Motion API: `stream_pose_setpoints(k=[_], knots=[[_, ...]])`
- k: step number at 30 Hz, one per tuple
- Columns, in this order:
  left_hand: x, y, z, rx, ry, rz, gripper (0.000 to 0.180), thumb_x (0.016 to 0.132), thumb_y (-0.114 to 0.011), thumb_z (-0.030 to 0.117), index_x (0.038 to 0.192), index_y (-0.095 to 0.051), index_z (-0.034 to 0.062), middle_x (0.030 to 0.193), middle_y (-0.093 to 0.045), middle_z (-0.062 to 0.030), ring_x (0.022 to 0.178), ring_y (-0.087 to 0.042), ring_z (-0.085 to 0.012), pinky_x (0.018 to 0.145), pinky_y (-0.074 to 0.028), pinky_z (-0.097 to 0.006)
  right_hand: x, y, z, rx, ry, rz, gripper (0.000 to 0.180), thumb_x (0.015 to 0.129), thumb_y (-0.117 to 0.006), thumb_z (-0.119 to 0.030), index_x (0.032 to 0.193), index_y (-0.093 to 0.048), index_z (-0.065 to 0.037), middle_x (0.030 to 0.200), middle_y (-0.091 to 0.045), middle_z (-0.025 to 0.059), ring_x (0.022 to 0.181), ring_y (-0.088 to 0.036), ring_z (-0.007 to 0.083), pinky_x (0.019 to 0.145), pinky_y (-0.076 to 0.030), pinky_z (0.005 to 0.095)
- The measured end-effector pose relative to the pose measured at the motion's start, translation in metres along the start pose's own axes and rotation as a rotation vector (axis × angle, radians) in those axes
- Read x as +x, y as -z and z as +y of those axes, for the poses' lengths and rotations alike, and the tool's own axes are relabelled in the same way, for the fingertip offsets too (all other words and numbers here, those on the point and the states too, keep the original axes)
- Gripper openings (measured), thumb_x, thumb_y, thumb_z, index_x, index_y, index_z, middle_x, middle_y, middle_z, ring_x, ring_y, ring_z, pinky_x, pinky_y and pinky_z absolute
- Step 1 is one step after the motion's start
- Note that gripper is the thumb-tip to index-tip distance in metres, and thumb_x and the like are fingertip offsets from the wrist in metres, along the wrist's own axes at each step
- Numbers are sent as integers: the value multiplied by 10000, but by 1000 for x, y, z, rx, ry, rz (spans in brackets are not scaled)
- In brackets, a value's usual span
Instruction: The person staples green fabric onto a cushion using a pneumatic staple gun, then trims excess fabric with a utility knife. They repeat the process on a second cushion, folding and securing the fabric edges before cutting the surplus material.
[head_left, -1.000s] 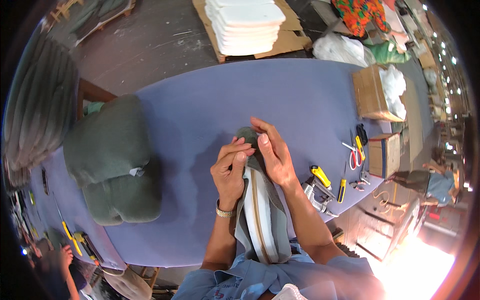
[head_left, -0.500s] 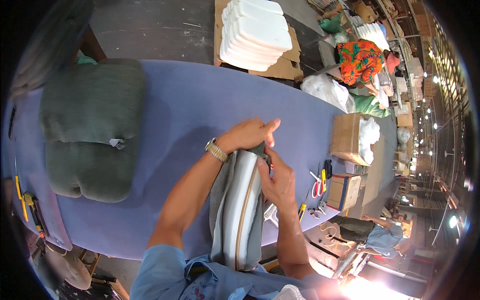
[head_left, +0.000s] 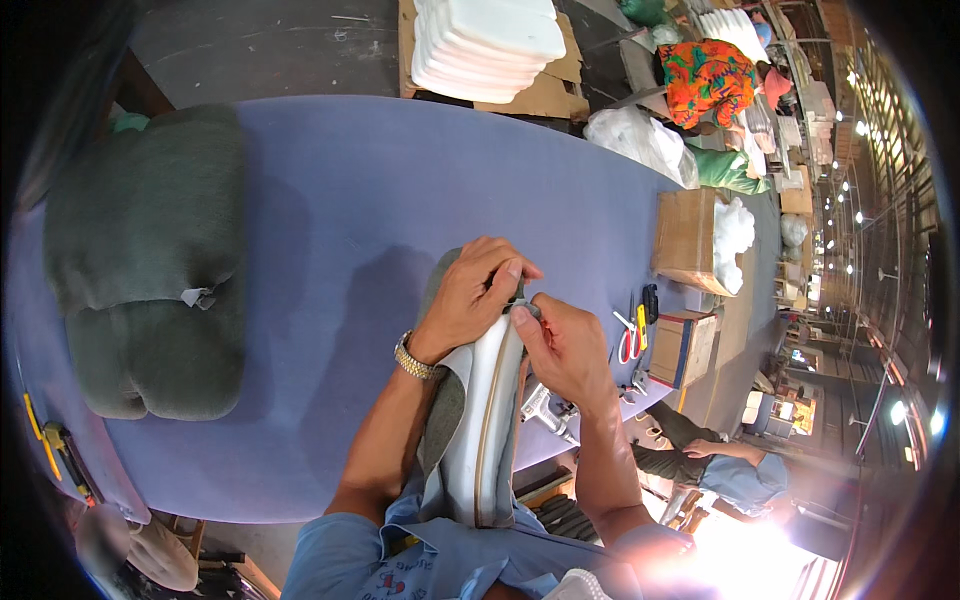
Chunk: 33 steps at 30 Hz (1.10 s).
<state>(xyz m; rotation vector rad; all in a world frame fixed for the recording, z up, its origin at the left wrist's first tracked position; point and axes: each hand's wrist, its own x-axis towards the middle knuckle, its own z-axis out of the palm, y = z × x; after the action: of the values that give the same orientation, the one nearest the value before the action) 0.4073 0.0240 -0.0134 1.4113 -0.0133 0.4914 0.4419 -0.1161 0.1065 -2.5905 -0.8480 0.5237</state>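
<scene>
A long cushion (head_left: 487, 430) with a white padded side stands between my forearms, its near end against my shirt. Along that side runs a thin tan line. A grey-green fabric cover (head_left: 440, 425) hangs open around the padding. My left hand (head_left: 465, 300), with a wristwatch above it, curls its fingers over the cover at the far end. There my right hand (head_left: 568, 350) pinches an edge of the cover between thumb and fingers, close to the left fingertips. Both hands are closed, and the fabric inside the left one is partly hidden.
Grey-green upholstered cushions (head_left: 150, 260) lie on the blue table (head_left: 330, 180) at left. At right are scissors (head_left: 627, 342), a metal air tool (head_left: 545, 410) and a box of white stuffing (head_left: 685, 240). White foam pieces (head_left: 485, 45) are stacked beyond. Other people stand farther right.
My left hand has turned from an outstretched thumb to curled fingers over the cover's end. The right hand keeps its pinch. The view has shifted slightly, moving the table things leftward.
</scene>
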Motion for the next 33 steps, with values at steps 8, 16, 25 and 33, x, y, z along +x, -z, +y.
stream_pose_setpoints(k=[8,16,25,33], knots=[[-10,-2,19,246,-54,-47,319,1038,-573,158,1320,-699,77,1401,-640,-156,1377,-540,-342,1180,-376,-452,-4,-19,48,648,10,32,331,1116,-486,-261,901,-563,-22,654,-500,38,620,-470,120,571,-414,343],[-10,-12,51,304,181,75,251,1053,-594,156,1169,-782,37,1449,-624,-203,1467,-473,-368,1129,-454,-431,11,-28,29,605,-14,137,351,1091,-536,-281,888,-597,-1,680,-545,128,584,-484,218,565,-424,387],[-21,-41,30,84,187,217,247,1052,-582,86,981,-791,-26,1114,-757,-132,1373,-570,-324,1166,-420,-463,-2,-19,47,395,252,78,301,1035,-612,-255,854,-585,-16,706,-605,159,616,-604,344,561,-456,443],[-46,-37,30,82,96,257,182,999,-655,99,958,-820,33,1032,-778,-58,1238,-654,-265,1229,-331,-527,-28,-18,25,80,287,72,217,999,-652,-211,873,-597,-42,697,-648,104,599,-663,317,517,-510,427]])
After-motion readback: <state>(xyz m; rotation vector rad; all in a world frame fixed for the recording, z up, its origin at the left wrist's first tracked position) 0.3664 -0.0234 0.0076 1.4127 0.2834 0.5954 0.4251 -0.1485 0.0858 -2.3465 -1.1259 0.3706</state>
